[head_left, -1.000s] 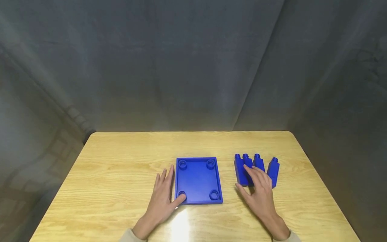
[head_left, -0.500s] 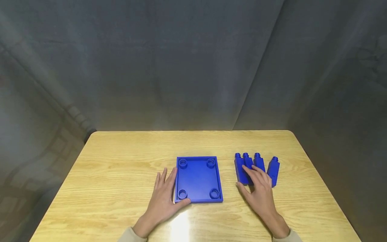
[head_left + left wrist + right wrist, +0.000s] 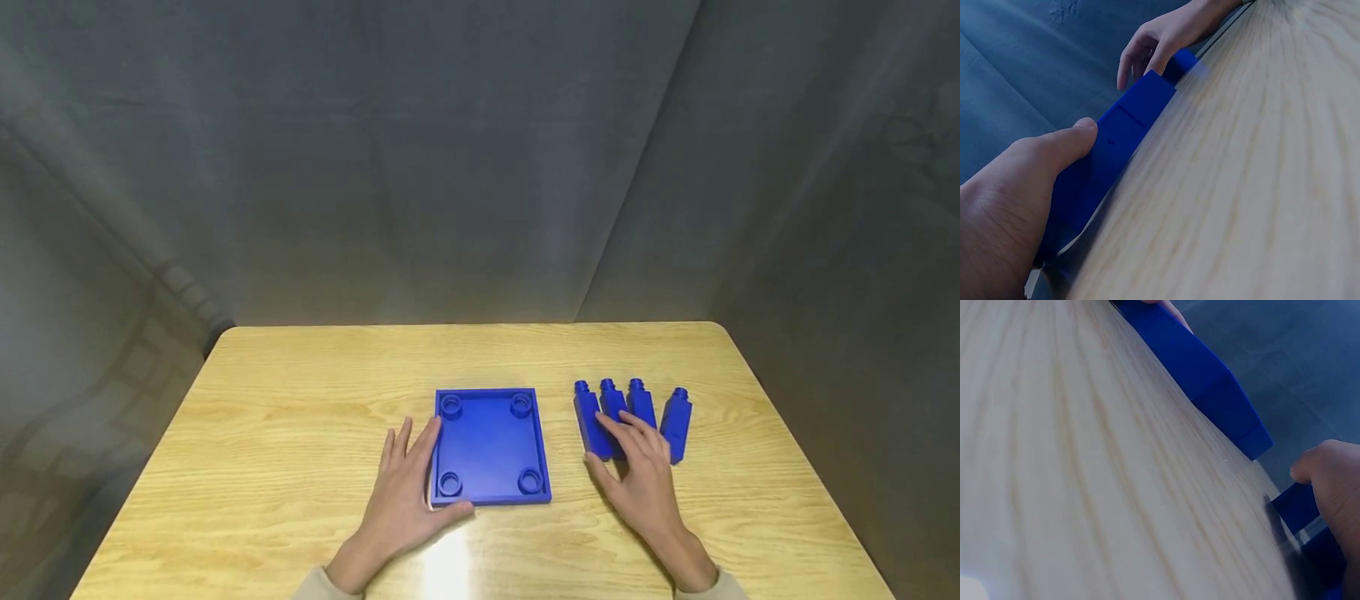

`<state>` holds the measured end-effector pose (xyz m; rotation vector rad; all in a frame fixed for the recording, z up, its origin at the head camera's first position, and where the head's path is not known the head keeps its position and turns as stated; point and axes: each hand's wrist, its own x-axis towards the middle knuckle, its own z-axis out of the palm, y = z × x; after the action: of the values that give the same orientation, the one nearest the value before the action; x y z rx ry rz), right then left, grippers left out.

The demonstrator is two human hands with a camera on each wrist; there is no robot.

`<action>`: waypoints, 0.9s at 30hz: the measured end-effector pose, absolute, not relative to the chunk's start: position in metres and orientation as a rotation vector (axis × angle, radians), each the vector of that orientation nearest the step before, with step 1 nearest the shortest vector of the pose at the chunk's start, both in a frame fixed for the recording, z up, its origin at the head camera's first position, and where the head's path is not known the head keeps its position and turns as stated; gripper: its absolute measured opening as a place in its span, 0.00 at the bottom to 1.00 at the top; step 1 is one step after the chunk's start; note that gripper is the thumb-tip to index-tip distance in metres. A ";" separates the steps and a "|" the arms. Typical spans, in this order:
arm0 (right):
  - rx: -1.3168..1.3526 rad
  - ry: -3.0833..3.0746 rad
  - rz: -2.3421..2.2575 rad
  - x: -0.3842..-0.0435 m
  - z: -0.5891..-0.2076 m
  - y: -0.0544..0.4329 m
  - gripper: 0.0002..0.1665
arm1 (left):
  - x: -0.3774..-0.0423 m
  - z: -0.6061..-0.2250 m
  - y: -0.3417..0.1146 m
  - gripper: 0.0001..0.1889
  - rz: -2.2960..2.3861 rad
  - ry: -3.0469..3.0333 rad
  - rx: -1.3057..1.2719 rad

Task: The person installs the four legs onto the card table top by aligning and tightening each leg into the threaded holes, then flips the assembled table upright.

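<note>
Tray (image 3: pixel 491 442), one: blue, square, shallow, raised-rimmed, lying flat near the middle of the table (image 3: pixel 300 417); a round socket at each inside corner (four in all, the near right socket (image 3: pixel 530 481) plainly ringed).

Left hand (image 3: pixel 401 500), one: at the tray's near left corner, fingers extended and set wide, thumb stretched along the near edge, forefinger against the left edge.

Blocks, four: blue, long, each with a narrow ridged neck at its far end, lying side by side to the right of the tray and apart from it. Leftmost block (image 3: pixel 592 429), second block (image 3: pixel 612 402) and third block (image 3: pixel 641 404) lie near one another; fourth block (image 3: pixel 677 425) sits across a wider gap.

Right hand (image 3: pixel 641 483), one: over the blocks, fingers spread and gently bent, forefinger tip on the leftmost block, thumb at its near end.

Sleeves, two: pale, left sleeve (image 3: pixel 324 585) and right sleeve (image 3: pixel 712 586).

Curtain (image 3: pixel 450 167): dark grey, behind the table.
</note>
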<state>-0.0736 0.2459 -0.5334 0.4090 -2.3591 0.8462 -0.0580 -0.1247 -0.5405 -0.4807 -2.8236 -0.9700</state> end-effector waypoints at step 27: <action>0.503 -2.330 0.677 -0.074 -0.536 0.248 0.36 | -0.057 -0.539 -0.124 0.67 -0.961 -2.821 -0.473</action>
<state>-0.0743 0.2479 -0.5365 0.5030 -2.3302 0.6772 -0.0574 -0.1240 -0.5393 -0.4733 -2.8209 -0.9611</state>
